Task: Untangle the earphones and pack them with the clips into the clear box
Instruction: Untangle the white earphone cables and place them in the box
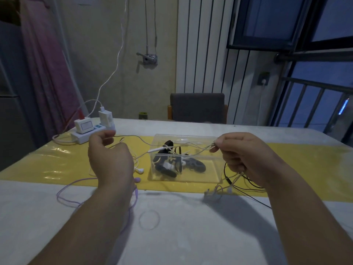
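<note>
A white earphone cable point(157, 149) stretches across the front of the clear box point(217, 169) between both hands. My left hand point(109, 159) pinches one end of it, left of the box. My right hand point(246, 156) pinches the other end at the box's right corner, and more white and black cable hangs from its curled fingers. Black and white clips point(168, 165) lie inside the box. White earbuds point(139, 170) rest beside my left hand. A purple earphone cable point(66, 190) loops under my left forearm. Black cable point(250, 185) trails under my right wrist.
A white power strip point(86, 135) with chargers stands at the table's back left. A yellow mat point(57, 161) runs across the table. A thin loop of cable point(149, 219) lies on the white cloth in front. A grey chair point(197, 108) stands behind the table.
</note>
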